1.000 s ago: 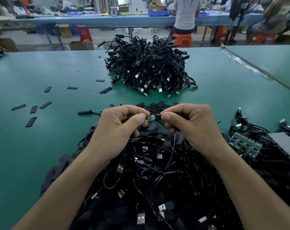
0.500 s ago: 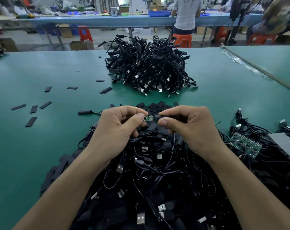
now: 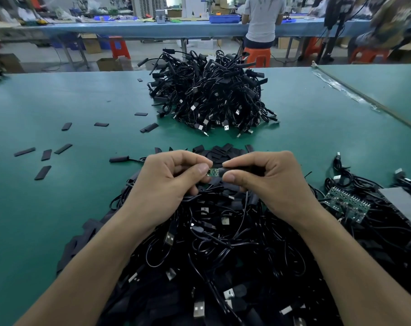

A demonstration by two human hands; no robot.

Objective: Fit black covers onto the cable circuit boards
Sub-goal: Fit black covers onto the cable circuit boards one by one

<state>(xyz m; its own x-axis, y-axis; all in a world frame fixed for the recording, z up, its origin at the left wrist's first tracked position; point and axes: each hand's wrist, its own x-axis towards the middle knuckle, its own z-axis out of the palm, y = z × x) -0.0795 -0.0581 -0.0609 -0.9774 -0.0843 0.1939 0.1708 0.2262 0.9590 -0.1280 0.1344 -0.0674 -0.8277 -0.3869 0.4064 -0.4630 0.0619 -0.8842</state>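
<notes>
Now, at the centre of the frame, our left hand (image 3: 167, 182) pinches the small green circuit board (image 3: 213, 172) while our right hand (image 3: 268, 180) grips the black cover (image 3: 237, 171) partly slid over it. Both hover above the cable heap (image 3: 211, 250) on the green tabletop (image 3: 58, 109); loose covers (image 3: 44, 161) lie at left.

Before you lies a green table (image 3: 58, 208). On it, nearest you, a heap of black cables (image 3: 223, 267) with USB plugs; at its far edge, a pile of black covers (image 3: 221, 150). A second cable heap (image 3: 211, 95) sits well beyond. Loose covers (image 3: 43, 172) lie scattered at left. A green board (image 3: 347, 204) rests on cables at right.
</notes>
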